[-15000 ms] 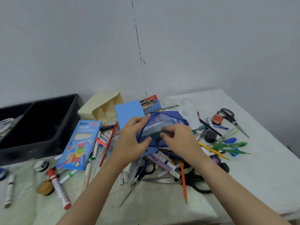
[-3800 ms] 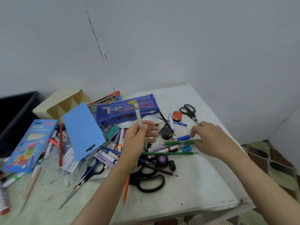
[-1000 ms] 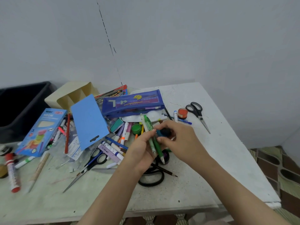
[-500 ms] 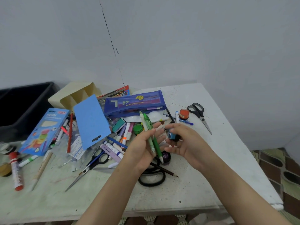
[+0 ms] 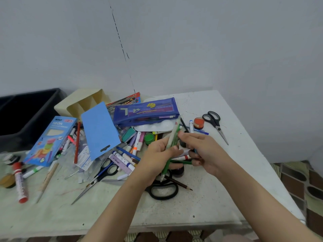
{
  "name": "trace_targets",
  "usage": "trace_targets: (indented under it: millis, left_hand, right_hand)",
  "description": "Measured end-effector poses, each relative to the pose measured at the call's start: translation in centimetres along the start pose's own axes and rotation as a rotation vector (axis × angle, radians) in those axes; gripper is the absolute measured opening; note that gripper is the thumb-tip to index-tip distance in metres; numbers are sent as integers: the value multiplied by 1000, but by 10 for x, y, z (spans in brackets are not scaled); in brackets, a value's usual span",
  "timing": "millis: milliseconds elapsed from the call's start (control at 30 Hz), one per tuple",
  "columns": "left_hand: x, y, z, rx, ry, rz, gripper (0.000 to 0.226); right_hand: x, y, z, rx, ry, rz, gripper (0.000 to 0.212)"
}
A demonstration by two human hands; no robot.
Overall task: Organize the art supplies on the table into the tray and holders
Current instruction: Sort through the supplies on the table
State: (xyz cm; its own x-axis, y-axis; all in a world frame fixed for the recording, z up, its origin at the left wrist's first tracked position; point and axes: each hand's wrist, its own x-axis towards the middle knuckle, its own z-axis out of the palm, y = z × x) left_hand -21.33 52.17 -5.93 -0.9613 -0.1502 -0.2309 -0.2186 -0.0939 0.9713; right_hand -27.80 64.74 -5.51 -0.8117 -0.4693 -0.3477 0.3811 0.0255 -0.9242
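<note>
Pens [image 5: 172, 143] — green, bundled, tilted — are gripped in the curled fingers of the left hand [image 5: 157, 158], tips down toward the tabletop [image 5: 227, 189]. The right hand [image 5: 207, 151] is just beside them; its fingers curl, but I cannot tell whether they hold anything. Just beyond both hands lies a blue pouch [image 5: 146, 112]. Well left of the left hand are a cream holder [image 5: 83, 102] and a black tray [image 5: 43, 110].

We look down on a pale, speckled counter [image 5: 209, 206] standing against a plain grey-white wall [image 5: 192, 41], where a thin, dark, dashed crack [image 5: 120, 44] runs down toward it. Past the counter's right edge we see a floor [image 5: 297, 180] of brown and green patterned tiles, all under soft, even light.
</note>
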Motion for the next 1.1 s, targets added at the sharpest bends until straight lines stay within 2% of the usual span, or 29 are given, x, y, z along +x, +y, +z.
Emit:
trace_targets:
  millis: [100, 400, 600, 767, 867, 933, 1033, 1100]
  left_hand:
    - [-3, 1, 0, -3, -111, -36, 23]
    - [-11, 5, -13, -66, -229, -149, 24]
    - [-15, 5, -23, -37, -378, -185, 39]
    - [-15, 7, -28, -32, -371, -205, 36]
    - [-16, 13, -35, 6, -289, -188, 32]
    - [-15, 20, -43, 128, -122, -75, 25]
    - [-2, 26, -75, 620, 245, 305, 19]
    - [10, 29, -103, 1069, 367, 500, 21]
  right_hand:
    - [2, -5, 0, -28, -43, -39, 20]
    - [8, -14, -9, -29, -53, -129, 18]
    - [8, -15, -9, -72, -106, -157, 45]
    - [6, -20, -4, -90, -135, -145, 24]
    - [8, -20, 2, -48, -75, -155, 26]
    - [11, -19, 4, -7, -10, -145, 31]
    - [17, -17, 7, 33, 58, -123, 30]
    - [19, -17, 11, 16, 69, -108, 24]
